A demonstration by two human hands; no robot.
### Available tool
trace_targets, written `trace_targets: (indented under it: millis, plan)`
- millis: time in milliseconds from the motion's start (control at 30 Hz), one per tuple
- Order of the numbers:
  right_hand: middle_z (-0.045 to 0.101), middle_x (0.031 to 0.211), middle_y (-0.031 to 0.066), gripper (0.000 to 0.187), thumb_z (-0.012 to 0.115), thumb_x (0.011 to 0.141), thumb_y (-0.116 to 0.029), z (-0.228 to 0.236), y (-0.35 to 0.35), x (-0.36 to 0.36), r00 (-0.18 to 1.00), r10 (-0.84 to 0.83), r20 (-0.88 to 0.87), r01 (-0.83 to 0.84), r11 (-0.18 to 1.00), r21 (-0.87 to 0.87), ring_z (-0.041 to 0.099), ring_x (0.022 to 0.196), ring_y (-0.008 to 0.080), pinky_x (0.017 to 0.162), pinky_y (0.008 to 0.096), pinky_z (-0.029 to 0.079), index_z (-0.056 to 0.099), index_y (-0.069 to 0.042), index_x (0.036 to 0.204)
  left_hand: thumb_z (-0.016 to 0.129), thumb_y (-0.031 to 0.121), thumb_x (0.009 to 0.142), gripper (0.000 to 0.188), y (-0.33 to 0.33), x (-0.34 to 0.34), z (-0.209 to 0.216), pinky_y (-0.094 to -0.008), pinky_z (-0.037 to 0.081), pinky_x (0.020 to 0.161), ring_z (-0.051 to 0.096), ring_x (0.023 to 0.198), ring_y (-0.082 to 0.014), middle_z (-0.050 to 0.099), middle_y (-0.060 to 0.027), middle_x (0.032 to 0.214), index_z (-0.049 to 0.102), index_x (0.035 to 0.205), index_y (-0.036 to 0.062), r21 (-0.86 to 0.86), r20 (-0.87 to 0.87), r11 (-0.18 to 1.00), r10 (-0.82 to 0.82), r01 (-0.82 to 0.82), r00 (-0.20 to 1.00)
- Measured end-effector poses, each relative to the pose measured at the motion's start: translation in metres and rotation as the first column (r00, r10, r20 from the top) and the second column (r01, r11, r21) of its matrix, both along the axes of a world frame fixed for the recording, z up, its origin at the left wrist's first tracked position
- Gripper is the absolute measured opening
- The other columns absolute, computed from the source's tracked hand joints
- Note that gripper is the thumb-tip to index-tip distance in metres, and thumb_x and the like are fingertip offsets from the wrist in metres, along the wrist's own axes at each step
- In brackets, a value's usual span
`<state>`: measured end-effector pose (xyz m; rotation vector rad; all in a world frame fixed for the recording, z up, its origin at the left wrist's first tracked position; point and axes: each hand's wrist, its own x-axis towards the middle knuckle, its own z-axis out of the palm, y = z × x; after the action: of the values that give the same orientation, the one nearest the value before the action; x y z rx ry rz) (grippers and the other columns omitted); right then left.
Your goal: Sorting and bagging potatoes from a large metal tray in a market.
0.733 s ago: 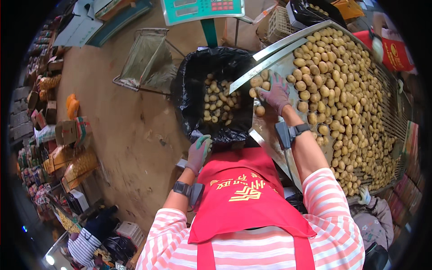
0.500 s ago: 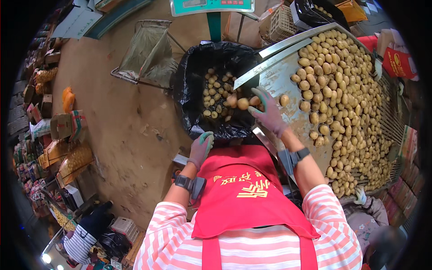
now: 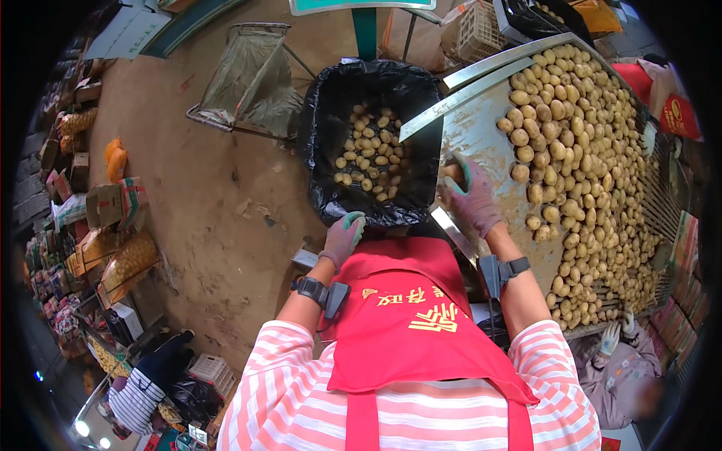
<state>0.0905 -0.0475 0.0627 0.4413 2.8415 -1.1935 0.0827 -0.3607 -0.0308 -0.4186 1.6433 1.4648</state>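
My left hand (image 3: 344,236), in a grey-pink glove with green fingertips, rests at the near left rim of a bin lined with a black plastic bag (image 3: 320,184). Its fingers are curled closed at the bag's edge. Several potatoes (image 3: 371,149) lie in the bottom of the bag. My right hand (image 3: 474,197), gloved alike, is at the lower end of a metal sorting table (image 3: 481,135), right of the bin. A brownish potato (image 3: 453,173) sits between its thumb and fingers, partly hidden by them. A large spread of potatoes (image 3: 575,158) covers the table's right side.
Metal rails (image 3: 451,105) edge the table and jut over the bin. A green scale post (image 3: 365,34) stands behind it. A framed sack (image 3: 252,83) is on the floor to the left. Another person's gloved hands (image 3: 611,337) are at the table's lower right.
Potatoes that were rolling off the table now lie in the bag. My right hand has moved right and down and closed round a potato. My left hand has shifted slightly.
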Motion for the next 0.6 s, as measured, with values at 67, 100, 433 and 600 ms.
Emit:
trace_targets:
  millis: [67,100,433,600]
  plan:
    - [0.054,0.119,0.0164,0.045,0.063,0.081,-0.024,-0.003,-0.003,0.002,1.000,-0.019,0.009,0.021,0.976,-0.217,0.053,0.106,0.0356,0.095,0.0437,0.041,0.052,-0.006,0.121,0.056,0.019,0.092,0.024,-0.001,0.000,-0.003,-0.0214,0.047,0.068,0.056,0.076,-0.0070,0.061,0.0009,0.089,0.061,0.112,0.0063,-0.003,0.020,1.000,0.010,-0.010,1.000]
    - [0.054,0.118,0.0171,0.047,0.063,0.081,-0.025,-0.008,0.001,0.003,0.996,-0.087,-0.022,0.083,0.988,-0.133,0.051,0.108,0.0360,0.096,0.0440,0.040,0.051,-0.006,0.123,0.055,0.019,0.092,0.024,-0.003,-0.001,-0.004,-0.0210,0.047,0.068,0.056,0.076,-0.0069,0.061,0.0009,0.089,0.061,0.112,0.0060,-0.009,-0.005,1.000,0.003,-0.003,1.000]
    - [0.041,0.137,0.0192,0.062,0.056,0.084,-0.034,-0.061,0.049,0.030,0.988,-0.148,0.043,0.077,0.719,0.691,0.034,0.127,0.0355,0.110,0.0459,0.020,0.041,-0.002,0.134,0.057,0.020,0.089,0.029,0.039,-0.069,-0.066,-0.0259,0.048,0.069,0.060,0.075,-0.0124,0.064,-0.0041,0.089,0.061,0.112,0.0034,-0.250,-0.245,0.941,-0.289,0.227,0.926]
    - [0.041,0.136,0.0208,0.064,0.057,0.082,-0.031,-0.064,0.047,0.022,0.995,-0.103,0.013,0.073,0.788,0.612,0.034,0.127,0.0381,0.109,0.0486,0.019,0.040,-0.001,0.135,0.061,0.030,0.081,0.042,0.074,-0.100,-0.142,-0.0410,0.045,0.091,0.055,0.111,-0.0318,0.059,-0.0142,0.115,0.058,0.117,0.0102,-0.651,-0.024,0.535,-0.724,0.539,0.690]
